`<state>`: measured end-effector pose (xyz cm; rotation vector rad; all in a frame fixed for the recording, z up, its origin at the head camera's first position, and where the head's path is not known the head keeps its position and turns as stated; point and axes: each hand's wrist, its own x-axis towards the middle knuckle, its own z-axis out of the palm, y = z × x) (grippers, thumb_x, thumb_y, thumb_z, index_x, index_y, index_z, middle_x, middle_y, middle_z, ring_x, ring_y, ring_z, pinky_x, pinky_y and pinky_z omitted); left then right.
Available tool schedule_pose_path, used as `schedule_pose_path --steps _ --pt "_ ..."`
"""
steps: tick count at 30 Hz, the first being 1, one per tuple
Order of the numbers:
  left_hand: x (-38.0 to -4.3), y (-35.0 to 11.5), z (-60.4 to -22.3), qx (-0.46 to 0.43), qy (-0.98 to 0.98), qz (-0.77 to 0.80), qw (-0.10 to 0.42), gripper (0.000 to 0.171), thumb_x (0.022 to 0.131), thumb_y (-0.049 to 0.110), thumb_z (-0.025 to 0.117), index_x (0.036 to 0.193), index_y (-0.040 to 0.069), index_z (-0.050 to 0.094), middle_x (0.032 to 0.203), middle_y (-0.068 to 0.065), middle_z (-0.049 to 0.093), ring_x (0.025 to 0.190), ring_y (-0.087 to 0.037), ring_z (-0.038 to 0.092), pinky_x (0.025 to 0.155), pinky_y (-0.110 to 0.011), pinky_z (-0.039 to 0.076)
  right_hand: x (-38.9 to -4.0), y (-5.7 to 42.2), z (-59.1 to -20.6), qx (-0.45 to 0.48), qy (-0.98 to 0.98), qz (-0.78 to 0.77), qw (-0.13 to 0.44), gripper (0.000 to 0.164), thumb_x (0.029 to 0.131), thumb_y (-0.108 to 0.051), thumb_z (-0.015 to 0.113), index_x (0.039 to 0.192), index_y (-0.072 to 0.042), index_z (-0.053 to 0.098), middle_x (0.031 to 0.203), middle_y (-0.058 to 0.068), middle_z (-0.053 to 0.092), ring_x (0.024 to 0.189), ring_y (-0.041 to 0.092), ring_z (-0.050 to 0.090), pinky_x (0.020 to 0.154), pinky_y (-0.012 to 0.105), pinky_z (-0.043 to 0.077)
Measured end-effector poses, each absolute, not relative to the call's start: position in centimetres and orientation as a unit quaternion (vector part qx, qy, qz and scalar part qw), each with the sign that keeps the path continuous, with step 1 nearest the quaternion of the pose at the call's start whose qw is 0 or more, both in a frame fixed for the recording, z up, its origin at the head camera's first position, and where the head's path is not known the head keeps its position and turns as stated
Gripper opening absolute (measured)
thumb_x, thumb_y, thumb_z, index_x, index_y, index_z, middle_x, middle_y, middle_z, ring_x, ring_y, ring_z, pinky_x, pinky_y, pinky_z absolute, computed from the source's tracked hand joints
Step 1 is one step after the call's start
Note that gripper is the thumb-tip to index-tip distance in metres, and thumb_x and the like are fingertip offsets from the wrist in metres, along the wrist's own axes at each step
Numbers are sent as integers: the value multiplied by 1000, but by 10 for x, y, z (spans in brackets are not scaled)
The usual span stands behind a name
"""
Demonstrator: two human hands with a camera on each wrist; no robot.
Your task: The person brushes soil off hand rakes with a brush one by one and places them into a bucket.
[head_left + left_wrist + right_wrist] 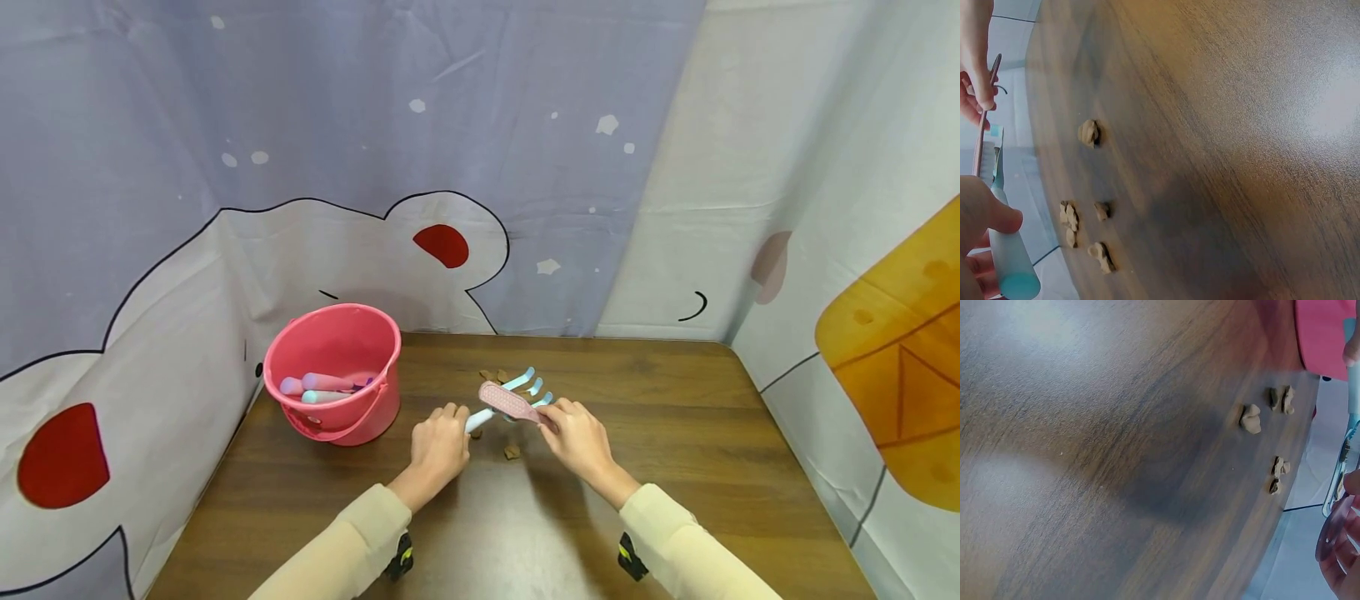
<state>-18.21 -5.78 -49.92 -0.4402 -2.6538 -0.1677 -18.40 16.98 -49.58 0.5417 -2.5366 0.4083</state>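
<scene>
My left hand (438,442) grips the white handle of a small toy garden rake (478,420), whose pale blue prongs point away to the right. A pink brush (507,401) is held by its handle in my right hand (579,440). The brush head lies across the rake's head and partly hides it. In the left wrist view, white bristles of the brush (980,150) face the rake (1013,259) and seem to touch it. Small brown clay-like lumps (512,452) lie on the wooden table below and behind the tools.
A pink bucket (382,417) stands on the table at the left, holding several pastel-handled tools (326,382). Printed cloth (562,167) hangs behind the table (675,433) and along both sides.
</scene>
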Motion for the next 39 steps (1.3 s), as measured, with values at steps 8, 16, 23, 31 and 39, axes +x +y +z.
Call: schedule_pose_path --steps 8,16,23,31,39 --pt "-184 -63 -499 -158 -959 -63 226 28 62 23 71 82 13 55 69 -1 50 59 -19 50 38 -33 36 -183 176 -495 190 -942 143 236 22 68 -20 70 90 -18 68 76 -6 58 63 11 50 50 26 42" --pt "-188 -73 -499 -138 -965 -59 217 27 63 23 71 80 12 54 69 -1 49 60 -20 50 39 -35 36 -184 186 -495 192 -938 131 257 21 66 -17 70 87 -17 68 76 -5 59 63 13 52 51 28 43" --pt "-190 -84 -498 -115 -971 -60 203 26 64 23 71 81 12 55 71 -2 51 63 -21 52 40 -36 37 -185 199 -500 175 -943 123 255 20 67 -17 70 87 -17 68 75 -5 58 62 13 52 51 28 42" --pt "-191 -87 -498 -117 -971 -59 199 26 64 22 70 81 11 54 71 -2 51 62 -21 52 40 -36 37 -183 204 -500 174 -943 118 257 20 67 -16 70 87 -16 67 74 -4 59 62 14 52 52 28 42" --pt "-192 -88 -501 -109 -972 -59 201 26 64 22 71 81 11 54 70 -2 50 61 -21 51 40 -36 37 -181 202 -496 183 -931 126 289 19 66 -15 70 86 -16 67 72 -5 58 60 13 51 51 27 42"
